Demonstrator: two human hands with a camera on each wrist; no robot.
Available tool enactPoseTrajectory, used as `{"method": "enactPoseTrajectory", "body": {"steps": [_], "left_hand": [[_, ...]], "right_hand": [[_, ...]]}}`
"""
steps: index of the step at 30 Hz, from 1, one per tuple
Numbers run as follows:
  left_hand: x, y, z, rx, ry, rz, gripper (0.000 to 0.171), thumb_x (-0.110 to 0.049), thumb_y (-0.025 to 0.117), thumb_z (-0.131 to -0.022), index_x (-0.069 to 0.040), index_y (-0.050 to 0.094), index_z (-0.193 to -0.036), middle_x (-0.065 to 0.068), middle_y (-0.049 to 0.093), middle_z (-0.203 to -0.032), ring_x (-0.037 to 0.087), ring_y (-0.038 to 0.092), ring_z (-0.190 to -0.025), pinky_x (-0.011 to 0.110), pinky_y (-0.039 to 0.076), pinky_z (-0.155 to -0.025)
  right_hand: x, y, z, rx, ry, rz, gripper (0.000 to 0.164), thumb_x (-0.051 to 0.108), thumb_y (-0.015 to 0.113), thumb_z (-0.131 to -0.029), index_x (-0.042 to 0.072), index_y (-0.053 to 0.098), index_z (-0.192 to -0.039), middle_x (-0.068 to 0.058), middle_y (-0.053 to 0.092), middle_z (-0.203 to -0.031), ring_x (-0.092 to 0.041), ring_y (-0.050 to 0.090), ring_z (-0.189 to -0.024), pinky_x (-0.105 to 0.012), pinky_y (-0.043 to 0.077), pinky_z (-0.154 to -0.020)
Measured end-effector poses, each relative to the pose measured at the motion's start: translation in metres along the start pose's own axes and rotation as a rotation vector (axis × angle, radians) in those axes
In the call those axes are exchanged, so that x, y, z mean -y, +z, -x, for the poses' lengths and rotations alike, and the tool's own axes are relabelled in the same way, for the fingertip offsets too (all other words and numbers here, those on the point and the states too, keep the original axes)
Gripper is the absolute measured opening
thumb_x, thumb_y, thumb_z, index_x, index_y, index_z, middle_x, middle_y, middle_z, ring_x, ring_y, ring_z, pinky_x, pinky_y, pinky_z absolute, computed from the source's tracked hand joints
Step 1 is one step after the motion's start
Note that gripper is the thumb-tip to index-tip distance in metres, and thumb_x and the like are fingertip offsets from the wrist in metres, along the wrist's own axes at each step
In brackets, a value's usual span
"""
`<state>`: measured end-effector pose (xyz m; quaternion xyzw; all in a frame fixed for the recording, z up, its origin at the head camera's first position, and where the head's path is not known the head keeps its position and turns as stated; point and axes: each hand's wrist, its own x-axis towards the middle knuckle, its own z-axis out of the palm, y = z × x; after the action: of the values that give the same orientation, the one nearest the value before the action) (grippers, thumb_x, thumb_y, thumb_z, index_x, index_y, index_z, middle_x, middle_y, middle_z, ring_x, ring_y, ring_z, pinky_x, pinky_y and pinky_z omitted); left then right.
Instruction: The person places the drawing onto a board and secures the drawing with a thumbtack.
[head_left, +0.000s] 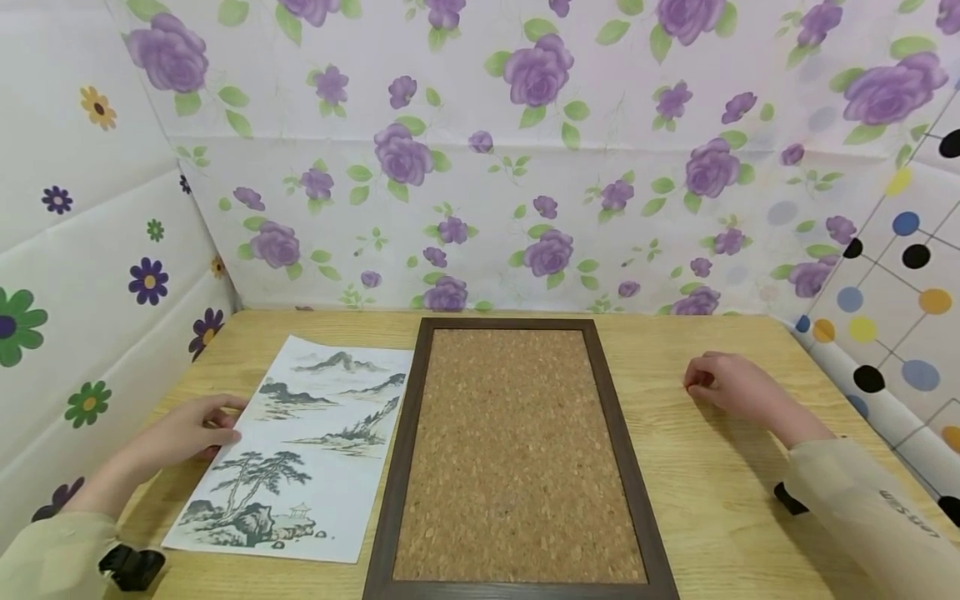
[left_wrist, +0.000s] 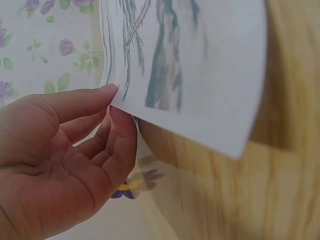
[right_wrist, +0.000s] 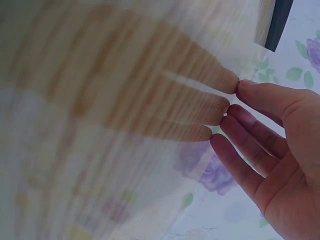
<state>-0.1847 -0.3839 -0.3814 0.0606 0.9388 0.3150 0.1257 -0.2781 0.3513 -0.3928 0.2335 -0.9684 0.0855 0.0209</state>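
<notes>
Left of the cork board (head_left: 517, 458), the left hand (head_left: 183, 435) pinches the paper picture (head_left: 311, 433). Right of the board, the right hand (head_left: 731, 387) holds nothing, fingers loose. Pinching too hard could crease the picture.

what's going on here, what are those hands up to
A person's left hand pinches the left edge of a paper sheet printed with mountains and pine trees, thumb on top and fingers beneath. The sheet is just left of a dark-framed cork board, which lies on the wooden table with nothing on it. On the other side of the board, the right hand holds nothing, its fingertips touching the tabletop.
</notes>
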Motion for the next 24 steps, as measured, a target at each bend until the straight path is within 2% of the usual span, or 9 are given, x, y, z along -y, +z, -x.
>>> {"method": "enactPoseTrajectory", "body": {"steps": [5, 10, 17, 24], "left_hand": [[-0.001, -0.002, -0.001, 0.000, 0.011, 0.010, 0.054, -0.015, 0.059, -0.091, 0.007, 0.038, -0.136, 0.014, 0.055, -0.099, 0.006, 0.051, -0.074, 0.025, 0.051, -0.060], [0.000, -0.006, 0.002, -0.034, 0.022, 0.017, 0.054, -0.017, 0.058, -0.092, 0.004, 0.037, -0.137, 0.015, 0.054, -0.101, 0.005, 0.050, -0.072, 0.024, 0.049, -0.058], [-0.001, -0.016, 0.006, -0.054, 0.032, 0.088, 0.056, -0.018, 0.055, -0.094, 0.001, 0.031, -0.140, 0.017, 0.050, -0.103, 0.010, 0.049, -0.062, 0.026, 0.047, -0.053], [-0.006, -0.029, 0.007, -0.105, 0.033, 0.074, 0.062, -0.022, 0.055, -0.094, 0.000, 0.025, -0.145, 0.018, 0.048, -0.109, 0.004, 0.055, -0.075, 0.027, 0.052, -0.063]], "right_hand": [[0.000, 0.000, 0.001, -0.009, -0.007, -0.004, 0.008, 0.011, 0.068, -0.084, 0.019, 0.066, -0.084, 0.006, 0.061, -0.080, -0.006, 0.057, -0.073, -0.027, 0.052, -0.065], [0.003, 0.000, 0.000, -0.022, -0.012, -0.001, 0.009, 0.011, 0.069, -0.083, 0.020, 0.065, -0.084, 0.006, 0.061, -0.080, -0.006, 0.057, -0.072, -0.027, 0.051, -0.064], [0.006, -0.003, 0.000, -0.004, -0.011, 0.026, 0.009, 0.011, 0.068, -0.083, 0.019, 0.064, -0.083, 0.005, 0.061, -0.080, -0.009, 0.057, -0.073, -0.030, 0.051, -0.065], [0.006, -0.005, 0.000, 0.003, -0.010, 0.047, 0.009, 0.012, 0.069, -0.083, 0.019, 0.064, -0.081, 0.005, 0.059, -0.078, -0.007, 0.054, -0.070, -0.028, 0.049, -0.062]]}}
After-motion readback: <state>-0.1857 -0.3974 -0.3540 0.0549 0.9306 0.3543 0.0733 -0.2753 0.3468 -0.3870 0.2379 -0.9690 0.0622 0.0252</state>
